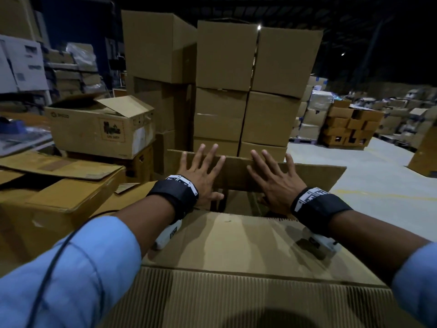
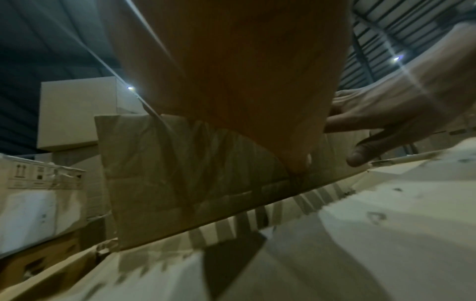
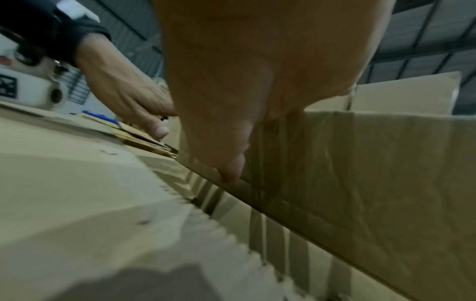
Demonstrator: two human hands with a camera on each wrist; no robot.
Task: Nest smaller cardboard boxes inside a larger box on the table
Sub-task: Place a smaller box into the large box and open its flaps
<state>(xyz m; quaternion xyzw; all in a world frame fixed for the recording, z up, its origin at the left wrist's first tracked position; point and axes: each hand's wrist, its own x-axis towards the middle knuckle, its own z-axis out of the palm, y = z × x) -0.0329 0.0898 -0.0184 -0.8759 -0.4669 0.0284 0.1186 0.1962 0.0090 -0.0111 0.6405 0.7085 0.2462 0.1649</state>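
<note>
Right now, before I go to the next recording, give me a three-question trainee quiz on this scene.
1. True or false: the left hand grips a roll of tape.
2. Which part of the large box do both hands press? A) far flap B) near flap C) bottom
3. Fill in: the right hand's fingers are ____ (spread or curled).

Key: 1 false; 2 A, the far flap; 3 spread.
</note>
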